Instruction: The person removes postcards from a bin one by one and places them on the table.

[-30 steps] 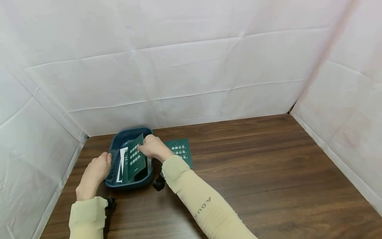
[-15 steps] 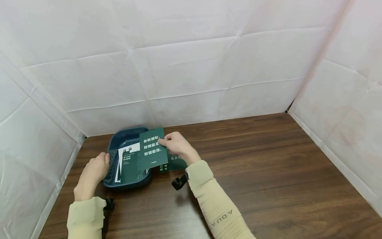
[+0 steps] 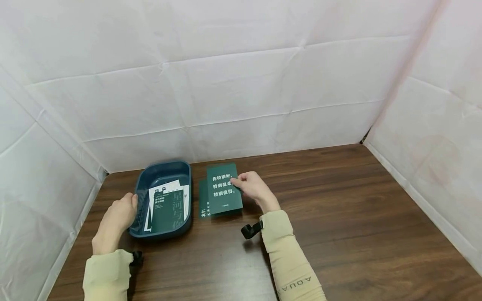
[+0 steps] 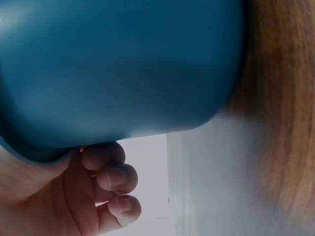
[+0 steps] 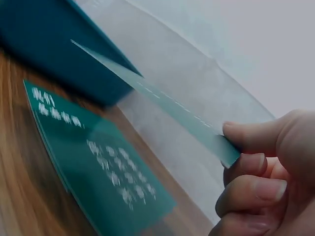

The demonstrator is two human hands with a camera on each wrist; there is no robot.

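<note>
My left hand [image 3: 118, 215] grips the left rim of a dark blue plastic basin [image 3: 141, 182], its fingers curled under the edge in the left wrist view. Inside the basin lie several green and white cards [image 3: 165, 211] with printed text. With thumb and fingers, my right hand [image 3: 257, 190] pinches the right edge of a green card [image 3: 222, 198] bearing white Chinese characters. That card hangs above more green cards [image 5: 98, 167] lying stacked on the table, as the right wrist view shows. In the head view it hides most of that stack.
The dark wooden table [image 3: 331, 225] stretches away to the right. White sheeting [image 3: 241, 83] hangs along its back, and more of it borders the left and right sides. The basin stands near the back left corner.
The right hand has lifted a green card out of the basin and carried it right, over the cards on the table. The left hand keeps its hold on the rim.
</note>
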